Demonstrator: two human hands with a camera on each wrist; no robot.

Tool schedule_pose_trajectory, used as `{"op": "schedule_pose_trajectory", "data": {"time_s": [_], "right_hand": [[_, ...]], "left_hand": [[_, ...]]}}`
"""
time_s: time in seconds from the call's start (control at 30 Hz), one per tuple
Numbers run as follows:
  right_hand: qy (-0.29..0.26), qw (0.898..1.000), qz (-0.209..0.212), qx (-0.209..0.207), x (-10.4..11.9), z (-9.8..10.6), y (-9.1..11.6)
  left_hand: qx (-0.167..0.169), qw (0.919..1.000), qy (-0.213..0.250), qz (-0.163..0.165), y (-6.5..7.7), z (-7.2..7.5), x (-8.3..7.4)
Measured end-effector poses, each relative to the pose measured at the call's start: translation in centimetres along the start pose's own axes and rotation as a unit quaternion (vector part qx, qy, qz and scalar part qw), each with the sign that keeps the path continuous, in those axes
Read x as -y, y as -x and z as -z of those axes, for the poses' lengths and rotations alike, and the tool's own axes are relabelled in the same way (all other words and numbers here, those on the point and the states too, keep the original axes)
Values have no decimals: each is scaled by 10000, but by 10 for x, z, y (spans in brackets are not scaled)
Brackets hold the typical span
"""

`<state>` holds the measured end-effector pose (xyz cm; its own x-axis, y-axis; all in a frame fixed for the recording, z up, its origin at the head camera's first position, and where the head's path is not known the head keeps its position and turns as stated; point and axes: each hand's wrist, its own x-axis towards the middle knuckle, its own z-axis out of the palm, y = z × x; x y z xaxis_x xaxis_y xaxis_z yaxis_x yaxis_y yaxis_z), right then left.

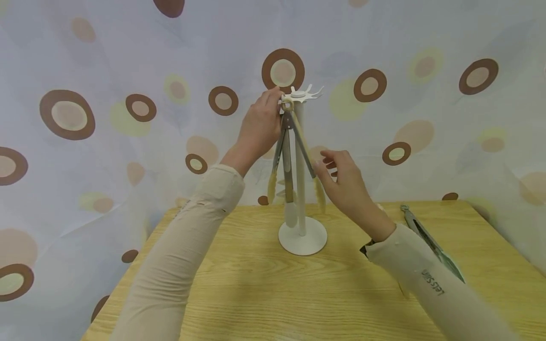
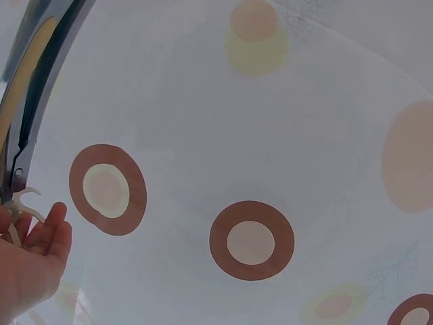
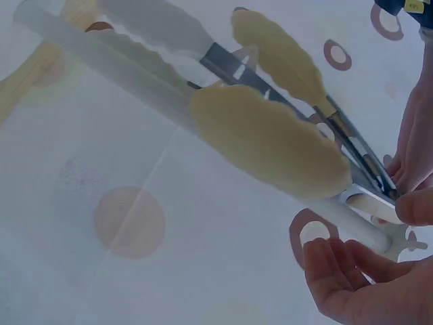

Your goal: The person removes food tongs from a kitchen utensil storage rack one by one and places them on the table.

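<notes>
Tongs with yellow tips are at the upper part of white stand, in front of its post, with the ring end up, just beside the hooks. The two arms of these tongs are spread apart, and the yellow tips point down. The left hand is raised to the top; its fingers are curled about the upper end of the tongs, near the ring, and they are clamped there. The right hand is lower, by the right arm of the same tongs. Its thumb and fingers are apart with nothing between them; I cannot tell if the thumb touches the metal. Behind, pale-tipped tongs also hang along the post, above the round base. On the wooden table, to the right, lie green-tipped tongs, partly hidden by the right sleeve, which bears dark letters. A pale curtain with brown rings stands behind the table.
</notes>
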<state>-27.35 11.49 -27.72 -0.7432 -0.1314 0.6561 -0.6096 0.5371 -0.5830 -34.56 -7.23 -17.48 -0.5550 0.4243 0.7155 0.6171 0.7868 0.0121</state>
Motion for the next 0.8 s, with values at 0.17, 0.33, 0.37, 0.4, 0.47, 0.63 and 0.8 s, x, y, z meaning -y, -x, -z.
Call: {"op": "schedule_pose_trajectory", "data": {"time_s": [0.17,0.33,0.37,0.4,0.47,0.63,0.8], "right_hand": [[66,9990,-121,-436,18,-9,-6],[122,9957,-256,-883,31,-18,-10],[171,9946,-263,-988,33,-21,-10],[251,9934,-273,-1082,35,-23,-11],[416,9908,-280,-1257,40,-29,-12],[1016,9829,-250,-1517,51,-41,-18],[1620,9733,-439,-1565,53,-53,-28]], "left_hand": [[-56,10000,-6,-33,0,-1,1],[-115,9999,19,-44,0,-2,2],[-118,9999,17,-42,0,-2,2],[-120,9999,14,-39,0,-2,2],[-113,9999,-3,-33,0,-2,1],[-55,10000,-53,-26,0,-1,1],[-44,10000,-62,-30,0,-1,0]]}}
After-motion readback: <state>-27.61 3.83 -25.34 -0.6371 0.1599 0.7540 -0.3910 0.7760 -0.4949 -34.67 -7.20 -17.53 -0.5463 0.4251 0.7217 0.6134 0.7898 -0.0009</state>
